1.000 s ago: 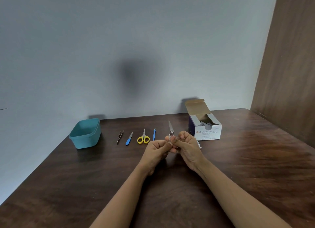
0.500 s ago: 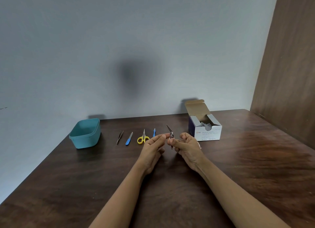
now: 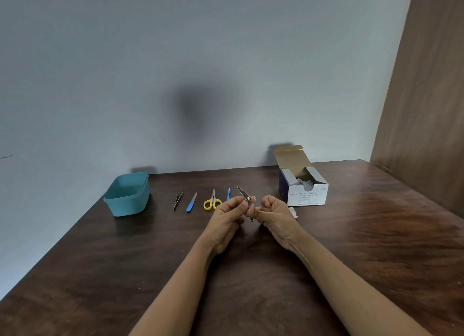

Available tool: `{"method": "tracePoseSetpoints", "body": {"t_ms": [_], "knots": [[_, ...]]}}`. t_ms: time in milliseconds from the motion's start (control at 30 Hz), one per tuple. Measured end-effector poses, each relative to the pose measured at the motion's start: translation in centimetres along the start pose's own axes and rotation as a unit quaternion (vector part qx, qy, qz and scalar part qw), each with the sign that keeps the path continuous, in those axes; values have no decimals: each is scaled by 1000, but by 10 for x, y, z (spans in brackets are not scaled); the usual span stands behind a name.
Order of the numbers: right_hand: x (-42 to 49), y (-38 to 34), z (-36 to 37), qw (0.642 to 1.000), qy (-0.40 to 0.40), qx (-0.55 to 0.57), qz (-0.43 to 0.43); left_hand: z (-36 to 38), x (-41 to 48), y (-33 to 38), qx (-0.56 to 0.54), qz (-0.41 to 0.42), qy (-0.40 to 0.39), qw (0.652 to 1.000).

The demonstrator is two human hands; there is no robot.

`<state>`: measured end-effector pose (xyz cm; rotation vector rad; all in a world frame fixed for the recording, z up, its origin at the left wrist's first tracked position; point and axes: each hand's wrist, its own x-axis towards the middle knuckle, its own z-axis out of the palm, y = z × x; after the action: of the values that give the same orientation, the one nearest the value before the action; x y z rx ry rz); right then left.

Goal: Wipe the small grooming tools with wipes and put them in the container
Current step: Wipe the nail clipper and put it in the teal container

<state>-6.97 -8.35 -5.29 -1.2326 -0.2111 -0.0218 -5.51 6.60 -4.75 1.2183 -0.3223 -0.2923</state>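
A metal nail clipper (image 3: 244,197) with its lever swung up is pinched between both hands above the middle of the table. My left hand (image 3: 229,216) grips it from the left, my right hand (image 3: 272,214) from the right. On the table behind lie tweezers (image 3: 177,199), a blue nail file (image 3: 191,202), yellow-handled scissors (image 3: 212,201) and a small blue-handled tool (image 3: 228,194). The teal container (image 3: 128,194) stands open at the back left. An open box of alcohol swabs (image 3: 305,187) stands at the back right.
A small white wipe packet (image 3: 292,212) lies just right of my right hand, partly hidden. The dark wooden table (image 3: 100,273) meets a grey wall at the back. A brown wooden panel (image 3: 426,97) rises at the right.
The clipper's lever has tilted from upright toward the left. My left hand let go for a moment, fingers spread, and now pinches the clipper again.
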Motion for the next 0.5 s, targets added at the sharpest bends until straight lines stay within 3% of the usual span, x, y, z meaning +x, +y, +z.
{"method": "tracePoseSetpoints", "body": {"t_ms": [200,500], "knots": [[0,1,0,999,-33,-16,-7,-5,4,-2,-53,12,-12,998],[0,-1,-1,999,-39,-2,-3,-3,1,-2,-35,24,-12,999]]}}
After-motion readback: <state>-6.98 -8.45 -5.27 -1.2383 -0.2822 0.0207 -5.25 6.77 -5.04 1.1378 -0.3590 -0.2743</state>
